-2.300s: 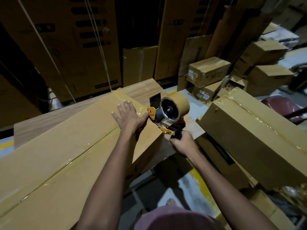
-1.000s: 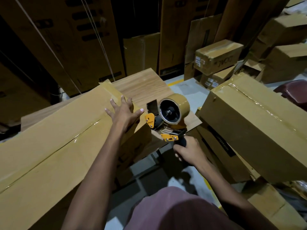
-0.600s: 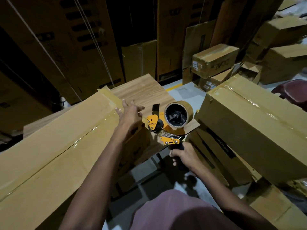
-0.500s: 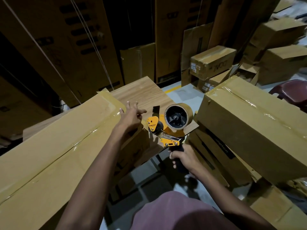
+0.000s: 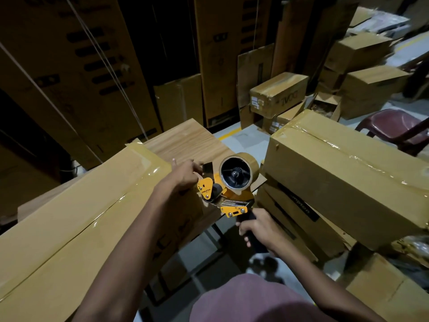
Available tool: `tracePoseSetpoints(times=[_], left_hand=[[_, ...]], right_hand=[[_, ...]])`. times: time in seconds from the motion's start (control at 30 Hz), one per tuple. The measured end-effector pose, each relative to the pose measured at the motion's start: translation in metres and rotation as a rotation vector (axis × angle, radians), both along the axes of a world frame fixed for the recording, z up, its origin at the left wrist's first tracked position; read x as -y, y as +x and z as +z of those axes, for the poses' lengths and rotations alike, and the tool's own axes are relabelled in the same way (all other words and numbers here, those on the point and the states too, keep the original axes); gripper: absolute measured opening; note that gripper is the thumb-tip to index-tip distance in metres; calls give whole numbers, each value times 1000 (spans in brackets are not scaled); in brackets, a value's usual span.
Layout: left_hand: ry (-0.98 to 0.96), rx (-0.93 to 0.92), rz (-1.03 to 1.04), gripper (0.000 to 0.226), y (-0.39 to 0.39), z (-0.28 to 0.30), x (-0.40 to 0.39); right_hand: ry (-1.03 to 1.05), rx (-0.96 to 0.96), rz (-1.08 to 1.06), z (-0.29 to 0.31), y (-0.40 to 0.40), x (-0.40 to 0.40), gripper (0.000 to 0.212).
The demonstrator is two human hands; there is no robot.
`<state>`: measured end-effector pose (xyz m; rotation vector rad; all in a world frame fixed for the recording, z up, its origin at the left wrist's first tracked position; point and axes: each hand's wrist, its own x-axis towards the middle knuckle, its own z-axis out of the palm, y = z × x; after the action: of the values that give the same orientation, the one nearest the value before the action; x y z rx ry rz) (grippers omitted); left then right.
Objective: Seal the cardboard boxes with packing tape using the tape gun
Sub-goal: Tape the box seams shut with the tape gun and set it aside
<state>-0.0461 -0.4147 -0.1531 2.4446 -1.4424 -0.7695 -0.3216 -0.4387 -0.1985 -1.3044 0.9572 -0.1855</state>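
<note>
Change: flat left palm of a moment ago gone from the top of the long box (image 5: 76,219); left hand (image 5: 183,176) now at the box's end corner, mid-frame, by the tape gun's front.
Gun shift: tape gun (image 5: 226,189) lower and clear of the box end, no longer pressed against it.
Meaning: seam strip probably finished and cut; likely next, smoothing the tail down over the end.
Left fingers: loosely curled, partly hidden behind the gun; touching the box edge or the tape end, cannot tell which, nor whether anything is pinched.
Right hand (image 5: 257,228): fingers wrapped tight round the dark handle, centre-low in frame.
Tape roll (image 5: 238,173): on the gun's hub, centre of frame.
Long box location: lower left, lying on the bench (image 5: 188,142), glossy tape along its seam.
Sealed box (image 5: 343,173): right of frame, on a stack.
</note>
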Motion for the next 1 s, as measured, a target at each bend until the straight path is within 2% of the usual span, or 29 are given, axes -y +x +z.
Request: tracePoseSetpoints(times=[0.1, 0.2, 0.27, 0.33, 0.4, 0.47, 0.7, 0.87, 1.0], left_hand=[[173, -24, -10, 33, -3, 7, 9], [404, -65, -28, 42, -5, 18, 15], [460, -151, -49, 25, -10, 27, 16], [483, -144, -62, 22, -10, 35, 18], [479, -137, -67, 23, -12, 40, 17], [436, -206, -31, 9, -7, 37, 17], [323, -328, 76, 12, -3, 30, 13], [306, -345, 111, 17, -4, 30, 13], [282, -340, 108, 5, -3, 31, 13]], right_hand=[[18, 18, -28, -1, -3, -5, 17], [13, 18, -47, 0, -6, -1, 17], [-23, 1, -9, 1, -8, 1, 14], [-52, -24, 32, 4, -8, 5, 14], [-52, -39, 53, 7, -8, 9, 14], [-32, -39, 63, 9, -6, 12, 13], [146, -28, 42, 14, -4, 16, 13], [97, -104, 82, 18, -1, 22, 11], [-8, -165, 101, 20, 6, 26, 10]])
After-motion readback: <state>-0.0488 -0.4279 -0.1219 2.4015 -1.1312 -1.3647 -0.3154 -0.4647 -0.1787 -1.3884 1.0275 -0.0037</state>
